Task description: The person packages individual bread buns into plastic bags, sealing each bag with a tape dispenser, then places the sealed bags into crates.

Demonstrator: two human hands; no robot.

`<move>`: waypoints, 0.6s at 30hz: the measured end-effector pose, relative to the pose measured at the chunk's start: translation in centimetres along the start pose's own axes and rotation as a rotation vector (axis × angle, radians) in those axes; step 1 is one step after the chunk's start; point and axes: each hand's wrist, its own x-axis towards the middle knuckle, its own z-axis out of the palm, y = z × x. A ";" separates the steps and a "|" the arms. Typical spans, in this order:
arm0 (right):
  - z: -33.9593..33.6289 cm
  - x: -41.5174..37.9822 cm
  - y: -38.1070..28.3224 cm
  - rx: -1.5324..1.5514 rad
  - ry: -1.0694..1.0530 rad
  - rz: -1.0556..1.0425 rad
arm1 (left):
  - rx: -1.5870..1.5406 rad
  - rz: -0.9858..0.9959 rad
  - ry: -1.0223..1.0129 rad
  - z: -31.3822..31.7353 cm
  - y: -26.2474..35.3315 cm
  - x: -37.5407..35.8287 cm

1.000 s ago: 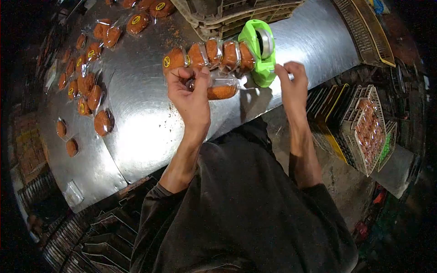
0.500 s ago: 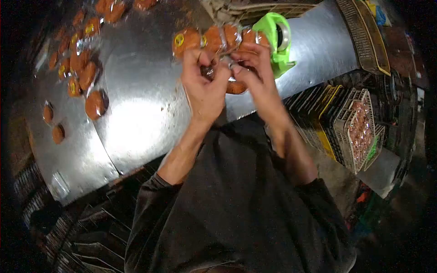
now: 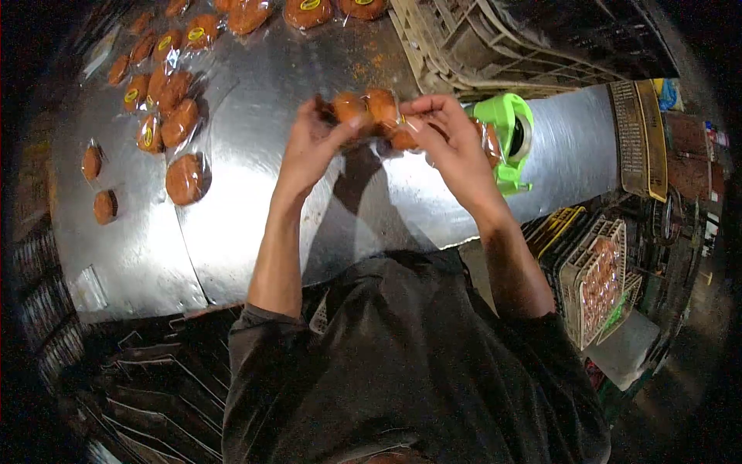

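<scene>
A clear plastic packet of reddish-brown buns [image 3: 381, 105] is held between my two hands above the metal table. My left hand [image 3: 313, 147] grips its left end, thumb across the front; motion blurs those fingers. At the right end, my right hand [image 3: 457, 143] pinches the plastic with thumb and fingers. Just right of that hand stands a bright green tape dispenser [image 3: 506, 131] with a roll in it. Another wrapped bun [image 3: 489, 143] shows between the right hand and the dispenser, partly hidden.
Several wrapped buns, some with yellow labels, lie on the metal table [image 3: 255, 224] at left, including a large bun [image 3: 184, 179]. More labelled packets [image 3: 308, 11] lie at the far edge. A plastic crate [image 3: 471, 46] stands behind; stacked crates [image 3: 572, 271] hold packets at right.
My hands have moved apart from being close together over the packet. The view has shifted, showing more of the far crate and the labelled packets at the back.
</scene>
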 end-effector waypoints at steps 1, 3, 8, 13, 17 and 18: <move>-0.5 -0.3 -0.3 -0.004 0.018 0.015 | 0.044 -0.067 -0.010 -0.3 0.2 1.1; -1.5 -0.8 -0.8 -0.012 0.050 0.033 | 0.132 -0.189 -0.022 -1.5 0.5 4.1; -2.8 -1.9 0.9 0.041 0.184 0.125 | 1.032 -0.020 0.551 -6.9 -6.1 24.1; -2.8 -1.9 0.4 0.023 0.236 0.180 | 0.657 -0.055 0.566 -3.3 -4.5 27.4; -1.4 1.4 0.1 -0.153 0.220 -0.045 | 0.056 0.213 0.259 1.2 1.8 11.3; -0.4 1.9 -0.2 -0.237 0.239 -0.153 | -0.068 0.138 0.159 1.9 3.5 7.4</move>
